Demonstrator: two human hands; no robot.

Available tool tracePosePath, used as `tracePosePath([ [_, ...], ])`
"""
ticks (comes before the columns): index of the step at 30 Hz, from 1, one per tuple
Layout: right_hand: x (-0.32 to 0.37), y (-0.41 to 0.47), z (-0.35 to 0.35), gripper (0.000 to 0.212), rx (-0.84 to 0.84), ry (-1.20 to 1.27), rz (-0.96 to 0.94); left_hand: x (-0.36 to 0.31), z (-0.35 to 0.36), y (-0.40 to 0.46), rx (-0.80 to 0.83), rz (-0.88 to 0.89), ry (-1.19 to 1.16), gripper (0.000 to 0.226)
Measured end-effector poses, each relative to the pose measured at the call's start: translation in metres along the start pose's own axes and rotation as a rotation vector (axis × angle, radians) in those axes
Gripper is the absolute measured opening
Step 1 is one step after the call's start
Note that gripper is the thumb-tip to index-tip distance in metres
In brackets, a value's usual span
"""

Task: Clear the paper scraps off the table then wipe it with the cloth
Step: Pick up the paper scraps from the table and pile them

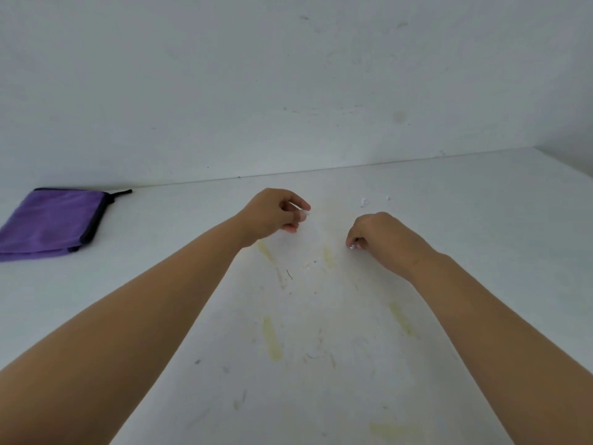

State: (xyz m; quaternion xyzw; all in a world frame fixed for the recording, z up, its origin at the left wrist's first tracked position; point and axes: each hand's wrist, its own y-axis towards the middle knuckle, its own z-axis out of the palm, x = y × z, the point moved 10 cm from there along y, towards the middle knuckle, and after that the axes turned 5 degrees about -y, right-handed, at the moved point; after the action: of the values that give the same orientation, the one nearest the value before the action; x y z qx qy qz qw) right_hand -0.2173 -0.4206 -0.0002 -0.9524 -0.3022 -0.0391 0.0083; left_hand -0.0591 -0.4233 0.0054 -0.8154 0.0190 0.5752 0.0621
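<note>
Already both hands pinch paper scraps: the left hand (272, 216) one white bit (302, 214), the right hand (378, 237) another (352, 247). Two scraps (364, 202) remain toward the tabletop's (481, 220) far edge; the purple cloth (51, 223) lies untouched at far left, so wiping remains.

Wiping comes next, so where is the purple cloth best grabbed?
By judgement, the purple cloth is best gripped at its dark-trimmed right edge, reached with the left hand from above. It lies folded flat, so that edge gathers all layers.
</note>
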Motion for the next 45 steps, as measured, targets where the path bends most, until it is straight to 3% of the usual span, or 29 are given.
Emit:
tracePosePath([
  [2, -0.002, -0.004, -0.006, 0.029, -0.054, 0.081, 0.048, 0.0, 0.001, -0.014, 0.021, -0.015, -0.076, 0.015],
  [7, -0.005, -0.025, -0.023, 0.016, -0.235, 0.741, 0.305, -0.005, -0.003, -0.053, 0.049, -0.037, -0.189, 0.012],
  [11, 0.039, -0.037, -0.016, 0.015, -0.178, 1.335, 0.333, -0.008, -0.016, -0.087, 0.04, -0.051, -0.266, 0.012],
  [17, 0.119, -0.051, -0.015, 0.012, -0.06, 1.63, 0.3, -0.008, -0.054, -0.155, -0.025, -0.05, -0.313, 0.013],
  [20, 0.166, -0.056, -0.014, 0.012, -0.001, 1.661, 0.255, -0.002, -0.079, -0.195, -0.071, -0.044, -0.293, 0.012],
  [25, 0.251, -0.068, 0.002, 0.012, 0.157, 1.563, 0.165, 0.018, -0.118, -0.265, -0.207, -0.057, 0.013, 0.011],
  [29, 0.301, -0.078, 0.016, 0.012, 0.236, 1.49, 0.088, 0.04, -0.138, -0.315, -0.319, -0.074, 0.08, 0.01],
  [35, 0.343, -0.087, 0.023, 0.012, 0.157, 1.27, 0.014, 0.068, -0.16, -0.357, -0.479, -0.052, 0.108, 0.011],
  [39, 0.353, -0.095, 0.029, 0.01, 0.1, 1.104, -0.019, 0.065, -0.161, -0.36, -0.459, 0.009, 0.119, 0.014],
  [45, 0.355, -0.097, 0.039, 0.013, 0.121, 1.048, -0.043, 0.071, -0.158, -0.358, -0.387, -0.009, 0.122, 0.012],
])
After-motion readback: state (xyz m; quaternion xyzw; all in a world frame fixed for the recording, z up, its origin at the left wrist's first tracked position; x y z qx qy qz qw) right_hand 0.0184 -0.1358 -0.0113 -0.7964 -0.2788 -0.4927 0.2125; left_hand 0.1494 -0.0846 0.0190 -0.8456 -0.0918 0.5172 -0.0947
